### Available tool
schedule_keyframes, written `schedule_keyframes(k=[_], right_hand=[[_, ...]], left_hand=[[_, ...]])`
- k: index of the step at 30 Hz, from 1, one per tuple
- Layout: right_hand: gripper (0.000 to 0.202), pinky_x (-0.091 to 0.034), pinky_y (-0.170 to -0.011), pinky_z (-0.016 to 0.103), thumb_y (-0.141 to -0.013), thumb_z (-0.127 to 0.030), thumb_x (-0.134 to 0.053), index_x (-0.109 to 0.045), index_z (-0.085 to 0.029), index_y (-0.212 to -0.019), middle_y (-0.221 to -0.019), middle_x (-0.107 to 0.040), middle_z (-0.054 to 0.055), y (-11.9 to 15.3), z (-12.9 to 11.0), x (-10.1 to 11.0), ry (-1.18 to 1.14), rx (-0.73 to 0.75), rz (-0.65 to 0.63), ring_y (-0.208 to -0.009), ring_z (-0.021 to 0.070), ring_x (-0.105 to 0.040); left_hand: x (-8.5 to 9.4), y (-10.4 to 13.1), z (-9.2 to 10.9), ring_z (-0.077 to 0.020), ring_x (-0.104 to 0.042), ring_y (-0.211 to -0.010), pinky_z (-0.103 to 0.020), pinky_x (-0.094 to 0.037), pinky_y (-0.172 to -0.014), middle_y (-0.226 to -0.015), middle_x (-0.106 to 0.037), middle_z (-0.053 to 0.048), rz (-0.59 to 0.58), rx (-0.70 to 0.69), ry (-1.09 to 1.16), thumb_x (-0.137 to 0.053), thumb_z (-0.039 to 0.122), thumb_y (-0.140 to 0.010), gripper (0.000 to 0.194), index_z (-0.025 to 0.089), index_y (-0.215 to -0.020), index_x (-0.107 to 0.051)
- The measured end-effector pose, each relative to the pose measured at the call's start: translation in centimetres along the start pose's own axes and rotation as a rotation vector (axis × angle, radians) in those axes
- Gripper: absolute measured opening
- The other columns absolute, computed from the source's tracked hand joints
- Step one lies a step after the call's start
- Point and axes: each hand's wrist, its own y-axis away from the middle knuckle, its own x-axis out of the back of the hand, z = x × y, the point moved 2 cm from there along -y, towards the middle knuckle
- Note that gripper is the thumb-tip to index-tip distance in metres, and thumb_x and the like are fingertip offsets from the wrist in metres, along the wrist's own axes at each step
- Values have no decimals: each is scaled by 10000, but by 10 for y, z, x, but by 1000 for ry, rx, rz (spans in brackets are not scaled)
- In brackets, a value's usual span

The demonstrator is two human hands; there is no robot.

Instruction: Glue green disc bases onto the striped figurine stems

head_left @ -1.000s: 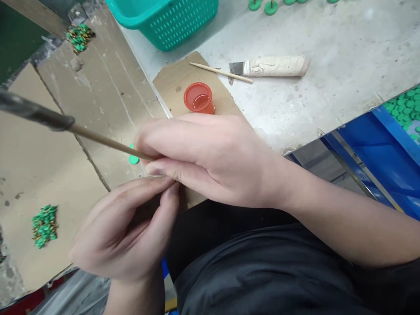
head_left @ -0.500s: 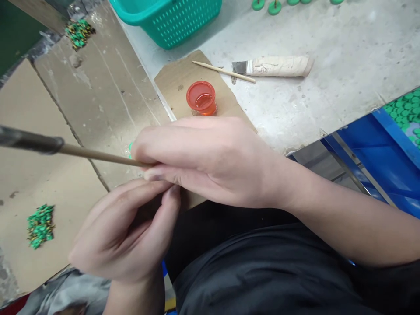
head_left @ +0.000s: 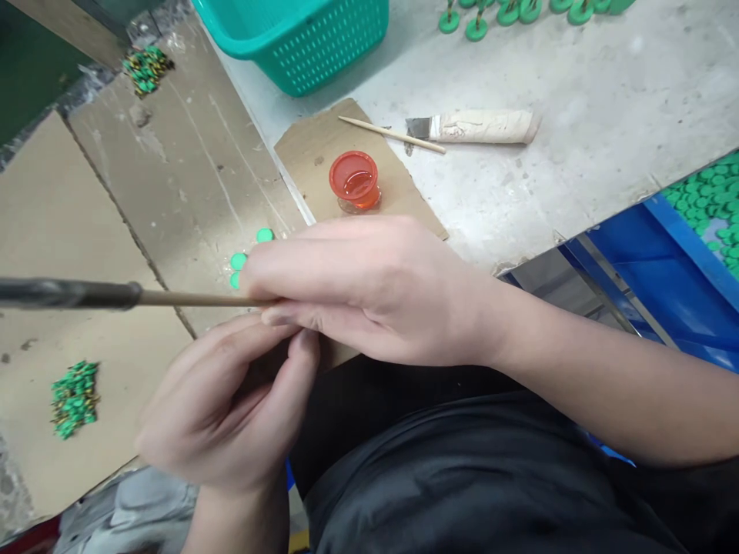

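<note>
A thin wooden stick (head_left: 196, 299) with a dark wrapped end points left from the fingertips of my right hand (head_left: 369, 292), which is pinched round it. Just below, my left hand (head_left: 231, 400) has thumb and fingers pressed together, its tips touching the right fingers; anything between them is hidden. A red cup (head_left: 354, 181) with clear liquid stands on a cardboard piece (head_left: 317, 146) beyond my right hand. Small green discs (head_left: 239, 261) lie on the board left of my right fingers.
Beyond the cup lie a pointed wooden stick (head_left: 392, 135) and a wrapped blade (head_left: 485, 127). A teal basket (head_left: 323, 46) and upright green-based pieces (head_left: 476, 29) stand at the back. Small green pieces (head_left: 75, 400) are heaped at left. A blue crate (head_left: 687, 238) holds green discs at right.
The held stick has swung nearer level, its dark end lower. The view has shifted slightly, showing more green discs beside my fingers. Both hands stay pressed together.
</note>
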Motion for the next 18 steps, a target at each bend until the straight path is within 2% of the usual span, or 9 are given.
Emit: schedule_keyframes(k=[3,7,11,15,18], right_hand=[[225,-587,-1089,281,-1231,-55,-526,-739,-127,-1240,-1167,-783,19,4,0,-2,24,8,61,-1160,153,-726],[227,-605,-1066,276,-1244,-114,-527,-735,-148,-1162,-1086,-738,-4,9,-4,1,27,0,196,-1103,142,-722],[204,-602,-1041,227,-1245,-162,-552,-725,-212,-1149,-1105,-740,-25,11,-4,3,13,-52,158,-1079,115,-736],[226,-615,-1066,226,-1260,-242,-519,-708,-269,-1139,-1144,-753,-71,10,-1,2,30,-61,127,-1114,92,-748],[224,-619,-1065,228,-1263,-281,-525,-701,-280,-1125,-1144,-759,-83,9,0,0,65,-47,104,-1115,89,-744]], left_hand=[[-2,-1,3,-223,-804,-769,-356,-664,-730,-921,-913,9,8,15,0,-985,80,-761,433,347,-1102,-978],[-4,0,9,-203,-816,-798,-332,-673,-765,-950,-924,22,4,7,22,-993,48,-778,538,382,-1200,-969],[-5,1,8,-204,-818,-830,-342,-670,-788,-969,-924,37,2,40,30,-1002,81,-796,537,410,-1219,-962],[-4,0,4,-178,-806,-793,-309,-653,-764,-968,-923,46,-13,-42,48,-992,35,-787,581,391,-1245,-958],[-4,0,2,-168,-808,-819,-296,-661,-793,-998,-924,62,-22,-47,47,-988,28,-796,609,406,-1271,-949]])
